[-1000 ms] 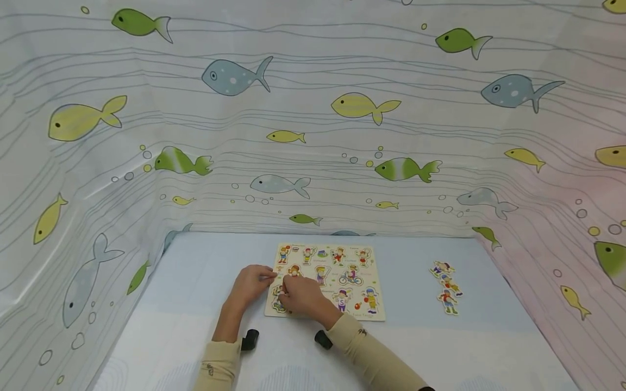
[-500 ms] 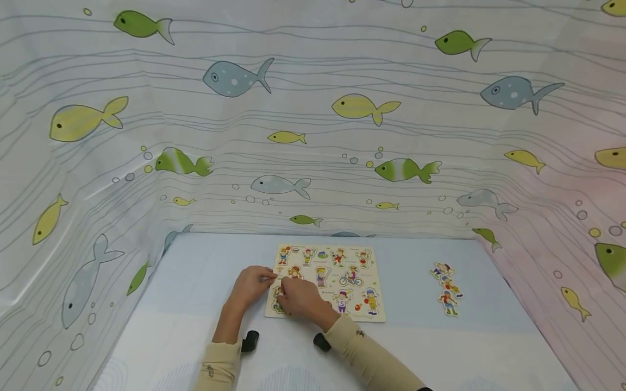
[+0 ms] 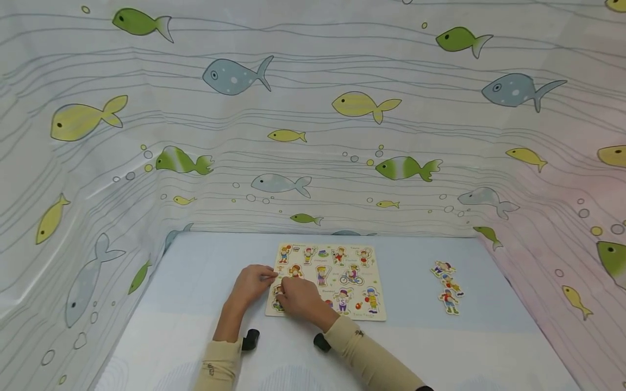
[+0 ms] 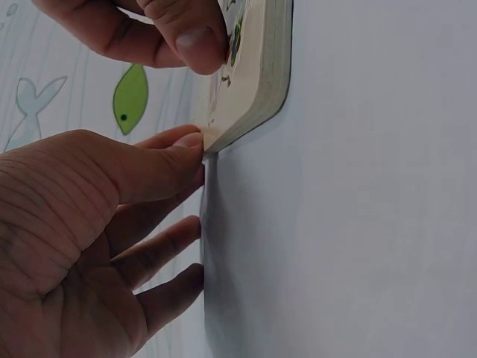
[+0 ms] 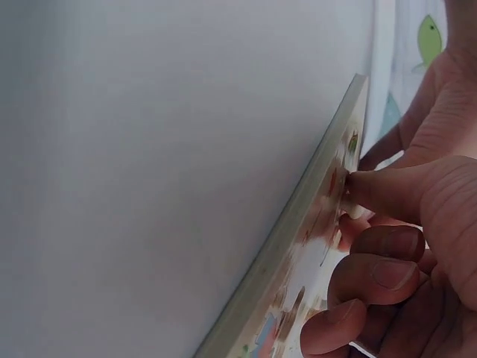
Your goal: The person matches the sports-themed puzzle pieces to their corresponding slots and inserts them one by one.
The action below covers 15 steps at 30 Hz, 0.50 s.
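A cream wooden puzzle board [image 3: 377, 271] with figures of children at sports lies flat on the table. My left hand [image 3: 249, 285] pinches its left edge; in the left wrist view the thumb [image 4: 182, 153] sits right at the corner, other fingertips down by the table. Over the board's lower left bends my right hand [image 3: 303, 298], thumb and index finger at a puzzle piece [image 3: 277, 298] that they largely cover. The right wrist view has the right thumb [image 5: 373, 190] against the board's face, the other fingers curled. Several figures sit in the board.
Three loose figure pieces lie in a column to the right: an upper piece [image 3: 443, 268], a middle piece [image 3: 450, 284] and a lower piece [image 3: 449, 302]. Black cylindrical objects [image 3: 251, 340] show by both wrists. A fish-print curtain [image 3: 313, 163] surrounds the table [image 3: 415, 347].
The right hand has shifted very slightly over the lower left of the board. The left hand, board and loose pieces stay where they were.
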{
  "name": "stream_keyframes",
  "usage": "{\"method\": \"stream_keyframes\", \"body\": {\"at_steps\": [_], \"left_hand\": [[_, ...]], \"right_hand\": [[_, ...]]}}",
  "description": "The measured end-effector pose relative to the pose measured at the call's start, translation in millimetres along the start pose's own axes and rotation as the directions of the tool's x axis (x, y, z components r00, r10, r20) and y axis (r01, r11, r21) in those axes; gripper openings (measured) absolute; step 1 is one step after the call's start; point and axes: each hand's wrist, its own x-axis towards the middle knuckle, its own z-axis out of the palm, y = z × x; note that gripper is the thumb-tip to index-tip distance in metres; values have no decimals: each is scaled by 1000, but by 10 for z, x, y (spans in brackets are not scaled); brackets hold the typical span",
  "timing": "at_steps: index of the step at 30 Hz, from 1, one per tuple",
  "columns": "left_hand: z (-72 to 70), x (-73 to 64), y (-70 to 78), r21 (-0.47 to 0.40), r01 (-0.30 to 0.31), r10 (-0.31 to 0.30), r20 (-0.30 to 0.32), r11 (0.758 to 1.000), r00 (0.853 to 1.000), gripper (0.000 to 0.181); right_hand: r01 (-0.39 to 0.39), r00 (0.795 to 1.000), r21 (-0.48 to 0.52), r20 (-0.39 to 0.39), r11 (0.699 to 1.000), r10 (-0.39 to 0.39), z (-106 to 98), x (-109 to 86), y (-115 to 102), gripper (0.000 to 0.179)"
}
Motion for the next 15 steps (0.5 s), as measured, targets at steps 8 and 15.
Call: {"method": "stream_keyframes", "body": {"at_steps": [8,15], "left_hand": [[-7,5,18,8,5,-5,-3,1000,1000,14],[-15,-6,15,6,16,-16,8,1000,1000,14]], "right_hand": [[33,999,1,-4,999,-33,-84,-43,17,15],[0,1000,36,13,999,0,-142,-156,71,18]]}}
